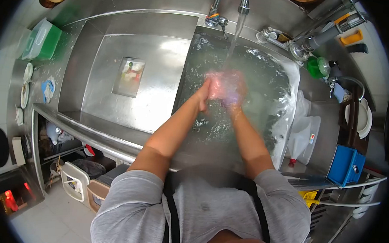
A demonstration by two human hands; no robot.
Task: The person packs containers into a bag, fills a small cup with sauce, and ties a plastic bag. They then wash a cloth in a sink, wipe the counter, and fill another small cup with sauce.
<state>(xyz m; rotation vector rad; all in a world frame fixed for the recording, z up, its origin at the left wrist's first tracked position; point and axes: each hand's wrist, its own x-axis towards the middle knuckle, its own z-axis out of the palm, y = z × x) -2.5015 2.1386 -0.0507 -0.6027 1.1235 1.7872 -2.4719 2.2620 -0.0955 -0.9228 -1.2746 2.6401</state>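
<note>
Head view: from where I stand, both hands work close together in the filled sink (287,122), just below the stream from the tap (243,9). Between them is a pink item (217,86), too blurred to name, with a purple patch on the right hand's side. The left hand (203,94) touches its left edge. The right hand (234,97) is a blur in the water, next to the purple patch. I cannot tell whether either hand's fingers are spread or pinching. Left of the hands is a second basin (102,72) with food scraps (131,74) in its square drain. Well to their left sits a green tub (43,41). Right of them, past the sink wall, lies a red-capped bottle (300,138); farther right and nearer the person is a blue bin (345,166).
</note>
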